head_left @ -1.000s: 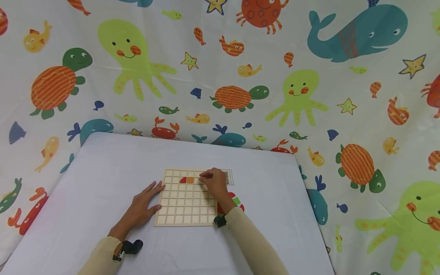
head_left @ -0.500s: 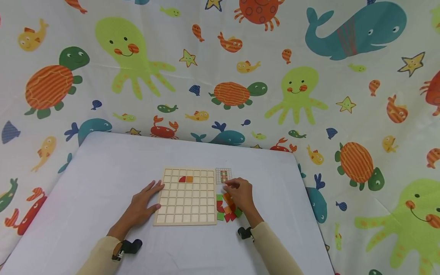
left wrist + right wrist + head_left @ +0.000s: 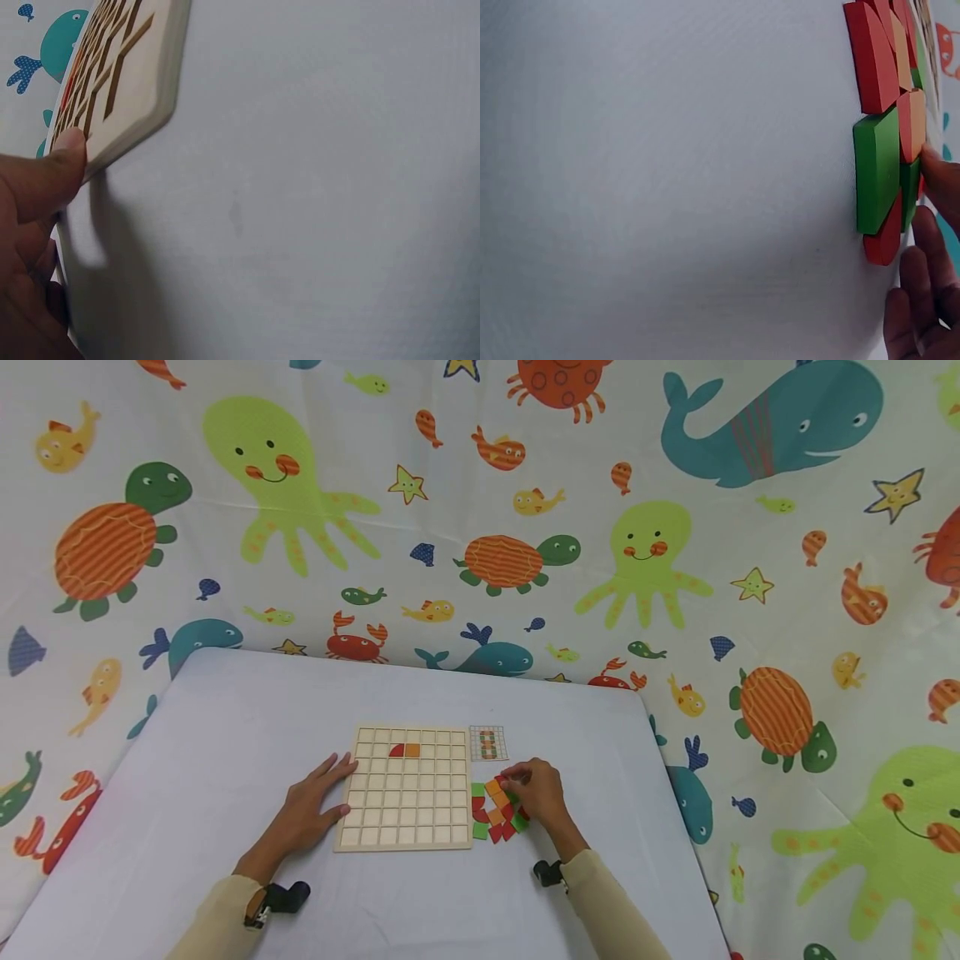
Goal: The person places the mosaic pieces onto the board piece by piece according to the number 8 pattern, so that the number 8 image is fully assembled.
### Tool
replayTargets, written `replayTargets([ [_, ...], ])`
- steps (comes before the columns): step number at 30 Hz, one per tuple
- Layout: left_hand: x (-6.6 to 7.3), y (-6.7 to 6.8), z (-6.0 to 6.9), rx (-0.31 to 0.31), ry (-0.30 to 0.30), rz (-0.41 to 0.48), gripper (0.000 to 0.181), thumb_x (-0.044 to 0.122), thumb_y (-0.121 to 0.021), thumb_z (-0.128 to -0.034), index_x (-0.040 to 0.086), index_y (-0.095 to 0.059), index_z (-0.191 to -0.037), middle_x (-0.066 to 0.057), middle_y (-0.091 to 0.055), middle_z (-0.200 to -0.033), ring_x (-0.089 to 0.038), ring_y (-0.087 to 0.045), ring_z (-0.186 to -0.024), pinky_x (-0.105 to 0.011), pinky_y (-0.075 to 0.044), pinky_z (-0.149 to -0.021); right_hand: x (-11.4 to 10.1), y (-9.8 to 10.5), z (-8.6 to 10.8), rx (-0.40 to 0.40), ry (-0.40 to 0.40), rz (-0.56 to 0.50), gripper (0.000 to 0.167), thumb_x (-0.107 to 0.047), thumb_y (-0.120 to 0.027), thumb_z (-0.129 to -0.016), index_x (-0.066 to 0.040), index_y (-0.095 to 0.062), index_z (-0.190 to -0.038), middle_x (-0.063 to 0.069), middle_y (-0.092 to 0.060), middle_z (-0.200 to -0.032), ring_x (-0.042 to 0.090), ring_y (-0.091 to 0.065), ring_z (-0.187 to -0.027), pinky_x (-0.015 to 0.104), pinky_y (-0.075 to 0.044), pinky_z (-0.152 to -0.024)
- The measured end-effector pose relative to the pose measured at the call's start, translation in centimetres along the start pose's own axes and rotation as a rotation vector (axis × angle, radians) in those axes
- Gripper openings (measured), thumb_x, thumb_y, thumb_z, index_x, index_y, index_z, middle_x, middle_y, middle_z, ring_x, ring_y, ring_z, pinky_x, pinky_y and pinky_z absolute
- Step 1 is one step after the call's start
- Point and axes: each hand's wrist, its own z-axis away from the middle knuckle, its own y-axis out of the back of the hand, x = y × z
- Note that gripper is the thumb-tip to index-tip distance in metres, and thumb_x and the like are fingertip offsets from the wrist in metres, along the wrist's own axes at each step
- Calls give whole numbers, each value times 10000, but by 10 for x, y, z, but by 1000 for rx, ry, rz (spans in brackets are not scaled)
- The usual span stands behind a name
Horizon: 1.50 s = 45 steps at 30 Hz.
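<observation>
A light wooden grid board [image 3: 401, 789] lies on the white table, with a red quarter-round piece [image 3: 397, 750] and an orange square piece [image 3: 412, 750] side by side in its cells. My left hand [image 3: 311, 802] rests at the board's left edge; in the left wrist view its thumb [image 3: 64, 161] touches the rim. To the board's right is a loose pile of red, green and orange pieces [image 3: 496, 817]. My right hand [image 3: 538, 789] reaches into the pile's far side, fingertips among the pieces. A red piece [image 3: 921, 186] shows by the thumb; whether it is pinched is hidden.
A small printed grid card [image 3: 488, 743] with a coloured pattern lies behind the pile, beside the board's far right corner. White tablecloth [image 3: 255, 718] surrounds everything, and a sea-animal curtain [image 3: 480, 485] hangs behind the table.
My right hand has left the board's upper part, swung right past the card, and come down to the pile. The left hand stays at the board's edge.
</observation>
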Motion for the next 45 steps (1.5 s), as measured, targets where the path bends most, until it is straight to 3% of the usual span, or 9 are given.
replayTargets([
  [5, -1, -1, 0, -1, -1, 6, 756, 96, -813, -905, 98, -479, -1584, -258, -337, -1707, -538, -298, -1567, -828, -265, -1132, 0, -1, -1, 0, 29, -4, 94, -208, -865, -902, -197, -829, -988, -4, -705, -937, 193, -584, -900, 300, -539, -789],
  [13, 0, 0, 0, 2, 5, 3, 759, 97, -811, -906, 99, -476, -1588, -257, -336, -1708, -533, -294, -1571, -821, -263, -1138, -4, 0, -1, 43, 72, -38, 51, -202, -866, -901, -211, -818, -916, -42, -745, -877, 178, -604, -826, 248, -550, -675],
  [19, 2, 2, 1, 0, 5, 3, 760, 98, -811, -907, 99, -474, -1589, -254, -340, -1707, -536, -290, -1572, -828, -262, -1139, -18, -4, -7, 79, 118, -129, 67, -247, -874, -890, -194, -849, -925, -45, -783, -898, 179, -587, -807, 230, -507, -671],
  [29, 3, 3, 1, 0, 5, 6, 749, 95, -803, -910, 91, -475, -1583, -264, -336, -1704, -547, -288, -1566, -836, -253, -1136, -56, -29, -14, 47, 157, -258, 53, -234, -871, -898, -186, -850, -894, -41, -779, -904, 167, -606, -800, 215, -521, -638],
  [34, 2, 2, 1, 3, 4, 7, 750, 95, -805, -909, 96, -476, -1584, -256, -341, -1705, -541, -288, -1569, -833, -252, -1137, -71, -43, -17, 53, 198, -241, 52, -237, -881, -887, -192, -858, -875, -45, -764, -867, 146, -586, -760, 242, -496, -630],
  [38, 2, 2, 1, 0, 12, 5, 759, 94, -809, -908, 107, -474, -1590, -247, -334, -1712, -534, -287, -1574, -826, -252, -1142, -82, -56, -21, 64, 167, -234, 58, -266, -884, -885, -221, -854, -863, -77, -758, -849, 132, -600, -795, 263, -510, -683],
  [45, 4, 2, 0, -7, 18, 8, 753, 93, -803, -911, 97, -473, -1588, -260, -322, -1712, -543, -281, -1572, -830, -250, -1139, -96, -78, -29, 89, 155, -197, 89, -272, -905, -860, -213, -849, -824, -84, -774, -787, 99, -593, -724, 253, -460, -605],
])
